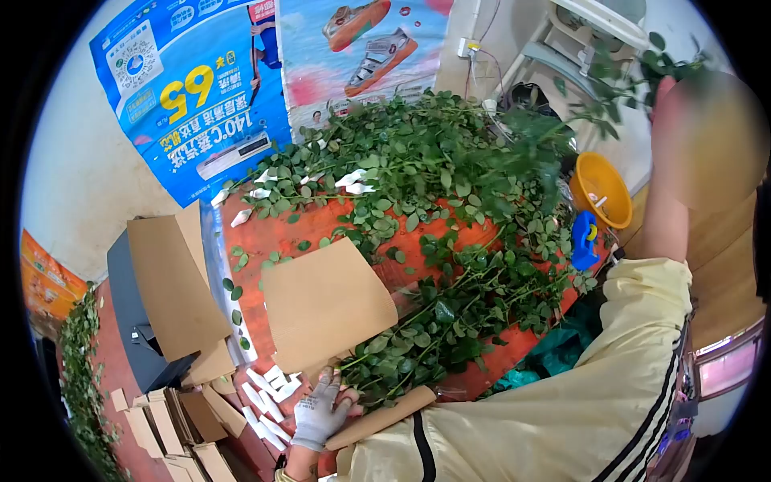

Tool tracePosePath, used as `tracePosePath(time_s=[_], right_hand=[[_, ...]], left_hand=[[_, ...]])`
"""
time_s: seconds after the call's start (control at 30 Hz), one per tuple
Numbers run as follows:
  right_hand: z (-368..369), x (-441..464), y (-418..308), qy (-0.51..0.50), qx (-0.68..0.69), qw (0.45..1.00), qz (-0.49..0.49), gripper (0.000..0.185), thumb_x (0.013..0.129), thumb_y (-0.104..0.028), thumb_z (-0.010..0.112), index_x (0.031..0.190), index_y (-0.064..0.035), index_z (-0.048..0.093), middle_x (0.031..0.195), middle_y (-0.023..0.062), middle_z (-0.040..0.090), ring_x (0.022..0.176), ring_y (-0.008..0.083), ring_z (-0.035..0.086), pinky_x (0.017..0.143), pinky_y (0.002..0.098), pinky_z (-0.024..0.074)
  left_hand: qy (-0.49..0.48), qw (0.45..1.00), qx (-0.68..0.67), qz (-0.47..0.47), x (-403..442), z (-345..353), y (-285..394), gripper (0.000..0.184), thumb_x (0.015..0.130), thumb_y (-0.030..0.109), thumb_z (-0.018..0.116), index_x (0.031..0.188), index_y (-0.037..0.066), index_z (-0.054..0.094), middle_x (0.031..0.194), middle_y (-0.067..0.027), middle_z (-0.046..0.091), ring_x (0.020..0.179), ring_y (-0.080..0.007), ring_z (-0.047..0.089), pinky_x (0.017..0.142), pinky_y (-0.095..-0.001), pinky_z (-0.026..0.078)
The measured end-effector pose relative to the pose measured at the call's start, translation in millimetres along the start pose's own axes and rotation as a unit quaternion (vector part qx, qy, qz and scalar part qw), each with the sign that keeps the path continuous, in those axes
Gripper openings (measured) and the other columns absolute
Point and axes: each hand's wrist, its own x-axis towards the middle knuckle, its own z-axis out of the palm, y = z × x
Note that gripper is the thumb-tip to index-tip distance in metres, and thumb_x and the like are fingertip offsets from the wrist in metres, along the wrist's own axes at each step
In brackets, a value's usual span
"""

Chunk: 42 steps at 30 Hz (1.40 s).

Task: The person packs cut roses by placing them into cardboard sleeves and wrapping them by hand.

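My left hand (320, 411), in a whitish glove with bare fingertips, lies at the cut ends of a bundle of leafy green stems (450, 321). Its fingers look stretched out against the stem ends, beside a rolled edge of brown cardboard (381, 418). Raised at the far right, my right hand (663, 100) has a leafy stem (602, 96) in it; a blurred patch hides part of the hand. A flat cardboard sheet (325, 301) rests on the red table just beyond my left hand. White folded pieces (269, 402) lie left of the glove.
A large heap of leafy stems (418, 153) covers the table's far side. An orange basin (601, 193) and a blue tape dispenser (586, 241) stand at the right. Open cardboard boxes (173, 281) and stacked cardboard pieces (181, 426) are at left. Posters (193, 88) hang on the wall.
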Motion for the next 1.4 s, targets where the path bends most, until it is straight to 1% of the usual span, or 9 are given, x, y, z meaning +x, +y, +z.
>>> tracePosePath(time_s=[0.4,0.43,0.5,0.53,0.63,0.8,0.97,1.07,1.4], right_hand=[[43.9,-128.9,-170.3,0.109,-0.018,0.873,-0.475,0.03,0.086,-0.02,0.05,0.112,-0.0059,0.059,0.112,0.0107,0.061,0.106,0.0264,0.056,0.094,0.0344,0.0411],[84.5,-152.4,-176.2,0.013,0.098,0.882,-0.461,0.03,0.089,-0.016,0.046,0.114,-0.004,0.056,0.115,0.0118,0.059,0.111,0.0256,0.052,0.098,0.034,0.0374],[186.0,-197.5,-179.8,-0.005,-0.319,0.764,-0.561,0.026,0.086,-0.012,0.043,0.105,-0.0021,0.057,0.112,0.0157,0.058,0.112,0.0259,0.051,0.098,0.0347,0.0367],[135.4,-255.7,-257.4,-0.426,-0.41,0.695,-0.409,0.025,0.084,-0.012,0.041,0.1,0.0004,0.056,0.11,0.0193,0.057,0.114,0.0252,0.05,0.097,0.0364,0.0376],[230.6,-375.2,-203.3,-0.17,-0.25,0.723,-0.621,0.041,0.082,-0.016,0.041,0.116,0.0032,0.053,0.107,0.0158,0.061,0.099,0.0275,0.056,0.084,0.0412,0.0395],[215.6,-569.6,-198.0,-0.621,-0.052,0.622,-0.474,0.045,0.071,-0.031,0.06,0.106,-0.0046,0.051,0.105,0.016,0.056,0.095,0.0317,0.057,0.079,0.0401,0.0487],[205.5,-687.9,-194.8,-0.682,-0.127,0.517,-0.501,0.095,0.065,-0.05,0.066,0.138,-0.0027,0.028,0.138,0.0213,0.034,0.122,0.0428,0.038,0.101,0.05,0.0334],[245.6,-697.1,-174.9,-0.611,-0.133,0.655,-0.425,0.078,0.075,-0.039,0.055,0.138,-0.0023,0.03,0.136,0.0191,0.037,0.124,0.0408,0.035,0.103,0.0491,0.0298],[296.2,-671.0,-170.6,-0.76,-0.165,0.555,-0.294,0.057,0.077,-0.033,0.053,0.124,-0.0018,0.043,0.132,0.0188,0.044,0.122,0.0338,0.044,0.102,0.0411,0.0335]], left_hand=[[-0.005,1.0,-0.018,0.01,0.1,-2.5,-3.9,0.065,0.08,0.034,0.057,0.135,0.003,0.04,0.14,-0.0217,0.035,0.123,-0.0312,0.045,0.096,-0.0367,0.043],[0.001,1.0,-0.019,0.001,0.6,-1.4,-5.2,0.065,0.08,0.034,0.057,0.135,0.003,0.04,0.14,-0.0217,0.035,0.123,-0.0312,0.045,0.096,-0.0367,0.043],[-0.001,1.0,0.008,0.023,0.6,4.4,-8.9,0.065,0.081,0.034,0.057,0.135,0.004,0.039,0.14,-0.0215,0.035,0.123,-0.0327,0.044,0.095,-0.0382,0.043],[0.016,0.999,0.029,0.033,0.5,7.7,-11.7,0.065,0.082,0.04,0.053,0.136,0.006,0.039,0.141,-0.0191,0.034,0.116,-0.0308,0.051,0.088,-0.0384,0.047],[0.015,0.999,0.002,0.037,0.8,11.3,-16.8,0.066,0.082,0.04,0.053,0.137,0.006,0.037,0.142,-0.0194,0.034,0.115,-0.0307,0.052,0.083,-0.0385,0.049],[0.059,0.995,-0.014,0.083,3.2,14.2,-23.7,0.065,0.082,0.039,0.055,0.136,0.007,0.038,0.141,-0.0173,0.036,0.091,-0.0311,0.064,0.067,-0.0375,0.054],[0.011,0.998,-0.041,0.043,7.0,-1.7,-16.7,0.056,0.078,0.032,0.06,0.125,0.002,0.05,0.135,-0.0173,0.043,0.09,-0.0289,0.064,0.069,-0.0359,0.053],[0.055,0.995,-0.064,0.051,5.1,-10.3,-12.3,0.048,0.08,0.034,0.062,0.119,0.007,0.056,0.116,-0.0175,0.058,0.087,-0.0274,0.064,0.064,-0.0358,0.052],[0.022,0.986,-0.167,0.013,13.9,-21.1,-3.6,0.038,0.082,0.031,0.058,0.114,0.011,0.059,0.102,-0.0135,0.063,0.077,-0.0278,0.063,0.061,-0.0359,0.051]])
